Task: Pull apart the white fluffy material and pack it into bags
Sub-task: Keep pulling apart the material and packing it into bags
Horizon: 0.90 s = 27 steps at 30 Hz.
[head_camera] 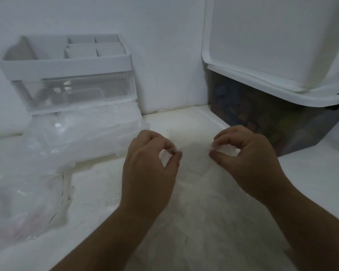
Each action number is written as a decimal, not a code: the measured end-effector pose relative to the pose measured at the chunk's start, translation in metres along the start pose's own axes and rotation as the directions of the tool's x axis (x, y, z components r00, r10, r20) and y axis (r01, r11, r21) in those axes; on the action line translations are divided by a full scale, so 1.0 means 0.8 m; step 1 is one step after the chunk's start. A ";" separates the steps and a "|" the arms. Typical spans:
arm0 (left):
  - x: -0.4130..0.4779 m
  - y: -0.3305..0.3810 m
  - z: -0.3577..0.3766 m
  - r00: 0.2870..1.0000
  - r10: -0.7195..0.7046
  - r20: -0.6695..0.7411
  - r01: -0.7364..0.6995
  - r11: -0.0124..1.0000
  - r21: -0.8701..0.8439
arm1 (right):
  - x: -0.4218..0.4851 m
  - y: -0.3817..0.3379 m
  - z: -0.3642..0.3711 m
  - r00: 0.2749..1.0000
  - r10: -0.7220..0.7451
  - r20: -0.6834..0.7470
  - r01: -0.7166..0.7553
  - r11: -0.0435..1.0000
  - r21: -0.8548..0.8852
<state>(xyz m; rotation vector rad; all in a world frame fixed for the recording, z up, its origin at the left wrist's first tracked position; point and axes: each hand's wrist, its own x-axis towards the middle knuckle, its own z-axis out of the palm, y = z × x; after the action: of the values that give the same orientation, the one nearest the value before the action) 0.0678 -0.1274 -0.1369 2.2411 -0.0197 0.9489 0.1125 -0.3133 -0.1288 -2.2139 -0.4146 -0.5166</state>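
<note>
Visibly wispy, sheer white fluff (196,173) stretched between left hand (151,167), right hand (249,161); both pinching it.

White fluffy material (200,202), clear bags (70,137)

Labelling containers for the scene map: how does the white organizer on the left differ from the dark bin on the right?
The white organizer is open-topped with divided compartments; the dark bin sits under a white lid. The organizer's drawer is clear; the bin's walls are dark-tinted, showing colourful pieces. Both stand against the back wall.
</note>
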 end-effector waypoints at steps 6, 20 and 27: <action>0.025 -0.002 -0.021 0.968 -0.199 0.151 0.237 0.922 -0.306 | 0.002 -0.005 -0.006 0.997 0.078 0.012 -0.079 0.993 0.092; 0.041 0.001 -0.042 0.878 -0.295 0.378 0.466 0.709 -0.530 | -0.001 -0.022 -0.013 0.990 0.125 0.062 -0.139 0.863 0.486; 0.045 0.011 -0.043 0.788 -0.439 0.433 0.614 0.498 -0.613 | 0.001 -0.023 -0.014 0.959 0.256 0.123 -0.273 0.713 0.645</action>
<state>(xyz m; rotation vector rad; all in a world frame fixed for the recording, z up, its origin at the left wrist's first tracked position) 0.0703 -0.1042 -0.0917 1.4126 0.1637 0.2388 0.1021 -0.3106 -0.1100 -1.5454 -0.2289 -0.1408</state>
